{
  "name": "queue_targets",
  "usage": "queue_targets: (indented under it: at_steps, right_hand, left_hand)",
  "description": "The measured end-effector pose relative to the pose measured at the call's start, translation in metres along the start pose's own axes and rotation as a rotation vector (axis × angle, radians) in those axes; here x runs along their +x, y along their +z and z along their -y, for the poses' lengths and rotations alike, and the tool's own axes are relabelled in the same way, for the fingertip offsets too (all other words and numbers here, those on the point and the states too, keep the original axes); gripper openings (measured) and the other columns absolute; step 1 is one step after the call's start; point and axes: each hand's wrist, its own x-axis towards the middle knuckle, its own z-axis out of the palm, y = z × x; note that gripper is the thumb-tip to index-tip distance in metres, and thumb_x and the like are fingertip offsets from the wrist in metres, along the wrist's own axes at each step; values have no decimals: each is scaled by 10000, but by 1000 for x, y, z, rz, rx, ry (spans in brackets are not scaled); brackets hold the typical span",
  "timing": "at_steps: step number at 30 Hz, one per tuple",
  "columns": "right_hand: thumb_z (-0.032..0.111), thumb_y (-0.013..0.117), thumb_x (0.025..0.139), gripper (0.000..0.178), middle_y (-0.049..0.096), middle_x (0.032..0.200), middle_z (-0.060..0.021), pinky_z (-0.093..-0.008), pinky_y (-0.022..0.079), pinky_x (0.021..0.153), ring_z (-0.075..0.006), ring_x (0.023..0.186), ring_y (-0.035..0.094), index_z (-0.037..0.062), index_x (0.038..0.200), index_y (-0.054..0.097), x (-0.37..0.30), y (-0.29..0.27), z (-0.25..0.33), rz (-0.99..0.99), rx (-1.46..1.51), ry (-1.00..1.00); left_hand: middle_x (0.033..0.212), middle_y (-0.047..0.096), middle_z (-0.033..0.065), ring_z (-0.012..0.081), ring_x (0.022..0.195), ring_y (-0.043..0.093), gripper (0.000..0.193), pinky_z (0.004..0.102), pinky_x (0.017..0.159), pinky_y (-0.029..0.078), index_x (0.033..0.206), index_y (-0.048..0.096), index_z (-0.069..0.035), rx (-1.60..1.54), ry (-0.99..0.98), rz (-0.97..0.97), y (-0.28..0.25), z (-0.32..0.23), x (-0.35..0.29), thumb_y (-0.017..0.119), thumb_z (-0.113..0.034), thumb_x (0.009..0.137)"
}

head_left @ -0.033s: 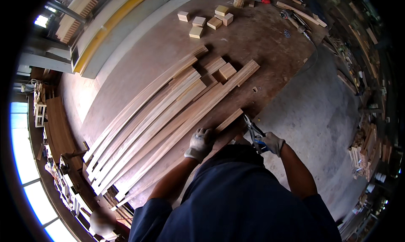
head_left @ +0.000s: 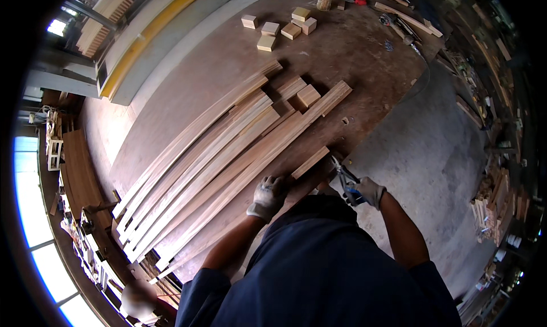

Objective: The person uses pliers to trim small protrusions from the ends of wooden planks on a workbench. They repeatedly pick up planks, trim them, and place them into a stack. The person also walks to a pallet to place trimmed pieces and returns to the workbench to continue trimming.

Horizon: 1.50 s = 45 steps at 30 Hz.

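My left hand [head_left: 268, 198], in a pale work glove, is closed around a wooden strip [head_left: 311, 162] at the near edge of the table. Its far end sticks out past my fingers to the right. My right hand [head_left: 371, 192], also gloved, grips pliers [head_left: 347, 181] with blue on their handles. Their jaws point up and away, close to the strip's far end; whether they touch it I cannot tell. Just beyond my left hand, long wooden strips [head_left: 228, 147] lie side by side across the table, with a short wood block [head_left: 308, 95] by their right ends.
Several wood blocks [head_left: 267, 42] sit on the far part of the brown tabletop [head_left: 359, 65]. A brush pot [head_left: 323, 2] and a power tool with a cord [head_left: 393, 25] lie at the far right. Grey floor [head_left: 421, 173] is to my right, with stacked wood offcuts [head_left: 491, 207] beyond.
The pliers have shifted slightly to the right and their handles look closer together. My left hand and the strip stay nearly in place.
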Motion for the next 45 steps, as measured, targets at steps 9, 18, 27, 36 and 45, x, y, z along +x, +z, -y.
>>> queue_targets:
  at_steps: [9, 18, 27, 36, 45]
  right_hand:
    - [182, 688, 947, 203, 699, 781, -91, -354, 558, 534, -199, 623, 677, -17, 984, 674, 15, -43, 41, -392, -4, -184]
    - [364, 588, 992, 217, 563, 702, -16, -375, 446, 515, -195, 572, 549, 159, 932, 630, 90, 25, 27, -190, 245, -265]
    - [378, 721, 842, 586, 665, 1174, -289, -514, 519, 960, -437, 1111, 656, 26, 1262, 514, 27, 64, 106, -801, -331, -215]
    - [292, 781, 770, 649, 646, 1155, -246, -527, 503, 913, -442, 1087, 628, 60, 1329, 548, 37, 71, 96, -864, -472, -505]
    - [364, 859, 692, 712, 595, 1206, -286, -530, 494, 968, -470, 1108, 609, 21, 1205, 504, 50, 60, 87, -842, -519, -376]
  left_hand:
    - [1117, 663, 162, 395, 1060, 607, 407, 508, 905, 504, 1216, 654, -106, -23, -137, -166, -9, 1, -40, 728, -286, 858]
    - [866, 673, 188, 392, 809, 645, 158, 475, 726, 528, 901, 718, -68, -237, -85, -38, -11, -33, 31, 693, -223, 881]
    - [901, 771, 113, 274, 823, 744, 77, 382, 750, 591, 870, 794, -99, -282, 93, 54, 15, 27, 42, 749, -82, 810]
    - [804, 731, 169, 363, 738, 717, 223, 490, 652, 541, 842, 737, -67, -378, -619, -139, -2, -3, 36, 710, -275, 920]
    - [1242, 664, 138, 388, 1149, 583, 443, 514, 969, 468, 1207, 674, -127, 47, -332, -189, -50, 8, -99, 765, -399, 871]
